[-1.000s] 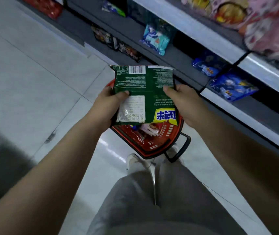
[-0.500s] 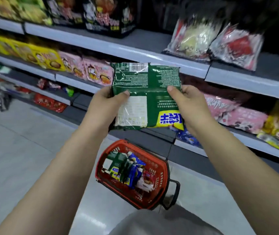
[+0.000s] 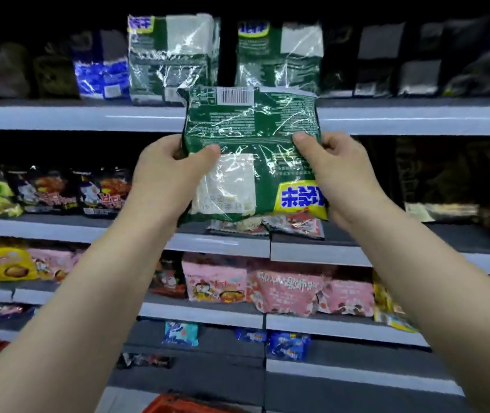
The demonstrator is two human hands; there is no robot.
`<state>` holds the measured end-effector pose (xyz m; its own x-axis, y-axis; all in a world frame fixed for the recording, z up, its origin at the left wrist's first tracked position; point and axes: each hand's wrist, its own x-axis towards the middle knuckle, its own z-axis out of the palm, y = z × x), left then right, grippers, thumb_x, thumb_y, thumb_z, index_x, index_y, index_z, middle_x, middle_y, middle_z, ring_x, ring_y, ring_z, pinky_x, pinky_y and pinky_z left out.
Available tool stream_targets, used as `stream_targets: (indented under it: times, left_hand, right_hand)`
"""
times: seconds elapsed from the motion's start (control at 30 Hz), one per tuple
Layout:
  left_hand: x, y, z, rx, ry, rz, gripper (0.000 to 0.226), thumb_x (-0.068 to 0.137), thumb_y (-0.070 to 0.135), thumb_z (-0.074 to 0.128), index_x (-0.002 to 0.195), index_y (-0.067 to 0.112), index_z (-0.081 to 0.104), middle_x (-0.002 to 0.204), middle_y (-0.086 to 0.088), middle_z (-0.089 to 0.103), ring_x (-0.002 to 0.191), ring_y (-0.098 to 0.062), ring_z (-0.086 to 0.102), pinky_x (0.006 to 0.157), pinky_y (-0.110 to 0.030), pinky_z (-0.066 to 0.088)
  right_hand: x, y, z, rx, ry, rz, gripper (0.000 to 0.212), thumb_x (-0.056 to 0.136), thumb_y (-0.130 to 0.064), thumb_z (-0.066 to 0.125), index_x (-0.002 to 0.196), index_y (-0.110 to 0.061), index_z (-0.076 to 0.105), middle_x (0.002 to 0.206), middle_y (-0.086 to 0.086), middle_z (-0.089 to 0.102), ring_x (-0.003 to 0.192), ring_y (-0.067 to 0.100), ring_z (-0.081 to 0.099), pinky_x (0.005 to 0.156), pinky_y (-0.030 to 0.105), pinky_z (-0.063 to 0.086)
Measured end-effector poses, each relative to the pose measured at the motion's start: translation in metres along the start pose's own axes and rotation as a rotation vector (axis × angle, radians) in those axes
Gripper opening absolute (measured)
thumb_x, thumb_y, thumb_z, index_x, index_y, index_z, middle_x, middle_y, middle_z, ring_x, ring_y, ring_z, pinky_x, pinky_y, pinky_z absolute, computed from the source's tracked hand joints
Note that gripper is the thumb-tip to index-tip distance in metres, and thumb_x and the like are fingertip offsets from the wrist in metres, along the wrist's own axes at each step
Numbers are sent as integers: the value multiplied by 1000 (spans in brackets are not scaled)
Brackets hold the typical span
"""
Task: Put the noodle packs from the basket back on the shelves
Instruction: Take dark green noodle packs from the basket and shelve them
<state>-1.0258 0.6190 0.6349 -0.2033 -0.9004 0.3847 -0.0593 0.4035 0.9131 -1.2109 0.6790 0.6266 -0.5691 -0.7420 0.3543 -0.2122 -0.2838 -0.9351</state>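
Before the upper shelf (image 3: pixel 59 117) of a dim store aisle, a green noodle pack (image 3: pixel 249 129) is held up, back face to the viewer, its barcode end overlapping that shelf's pale front edge. Left hand (image 3: pixel 166 174) and right hand (image 3: pixel 339 171) each grip one side, thumbs pressed on the wrapper. Matching green packs (image 3: pixel 172 58) stand on the upper shelf. Grey shelves below it carry black packs (image 3: pixel 100 189) and pink packs (image 3: pixel 217 281). Lowest, a red basket (image 3: pixel 184 405) shows its rim.
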Motion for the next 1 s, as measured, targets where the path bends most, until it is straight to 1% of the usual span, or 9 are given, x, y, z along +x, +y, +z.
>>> stream_targets:
  times: [0.27, 0.4, 0.57, 0.67, 0.73, 0.8, 0.87, 0.93, 1.0]
  left_hand:
    - [82, 46, 76, -1, 8, 253, 11, 86, 25, 70, 90, 29, 60, 90, 6, 67, 79, -8, 61, 70, -25, 50]
    - [118, 63, 125, 16, -47, 343, 46, 85, 22, 70, 126, 28, 49, 112, 3, 66, 98, -16, 64, 85, -38, 53]
    - [152, 82, 196, 13, -81, 435, 43, 89, 15, 62, 117, 29, 34, 103, -5, 59, 79, -25, 58, 63, -34, 48]
    - [174, 86, 236, 60, -137, 446, 28, 91, 15, 57, 112, 27, 42, 90, 4, 49, 61, -11, 46, 52, -21, 40]
    - [188, 86, 260, 101, -202, 440, 22, 91, 13, 54, 110, 24, 54, 98, 5, 52, 48, -1, 43, 43, -10, 34]
    - [202, 83, 281, 147, -231, 432, 29, 90, 12, 54, 117, 22, 59, 110, 3, 56, 54, 1, 48, 46, -6, 33]
    - [213, 80, 296, 193, -250, 392, 37, 88, 11, 55, 125, 17, 57, 115, 1, 59, 74, -5, 55, 56, -10, 39]
    - [222, 78, 304, 213, -311, 331, 37, 88, 9, 54, 125, 14, 55, 99, 1, 62, 69, -11, 54, 52, -14, 42]
    - [232, 75, 307, 264, -373, 278, 34, 88, 8, 53, 121, 14, 54, 91, -2, 61, 62, -13, 51, 50, -19, 40]
  right_hand:
    - [83, -36, -51, -24, 148, -181, 24, 84, -41, 69, 89, -18, 60, 95, 9, 72, 90, 27, 71, 82, 54, 56]
    - [131, -46, -83, -90, 247, -224, 49, 68, -61, 65, 90, -18, 59, 101, 22, 65, 95, 42, 64, 77, 60, 53]
    - [198, -48, -133, -161, 291, -242, 38, 78, -53, 63, 91, -17, 60, 98, 16, 69, 91, 39, 67, 76, 58, 56]
    - [236, -48, -162, -284, 308, -247, 40, 88, -48, 59, 95, -9, 54, 82, 13, 61, 69, 29, 58, 58, 39, 47]
    - [259, -45, -178, -381, 325, -234, 35, 94, -43, 56, 110, -11, 53, 88, 6, 54, 74, 20, 51, 65, 31, 36]
    - [279, -40, -188, -467, 329, -181, 45, 96, -37, 55, 129, -7, 47, 105, 4, 53, 92, 21, 51, 72, 27, 36]
    - [297, -34, -191, -520, 313, -146, 32, 96, -30, 56, 117, -6, 50, 94, 3, 54, 80, 20, 52, 60, 27, 39]
    - [312, -28, -190, -596, 298, -92, 28, 94, -26, 60, 111, -4, 56, 87, 7, 60, 68, 21, 54, 55, 28, 44]
    - [322, -22, -189, -731, 255, -39, 38, 91, -27, 63, 119, -3, 59, 94, 13, 67, 77, 28, 62, 68, 35, 54]
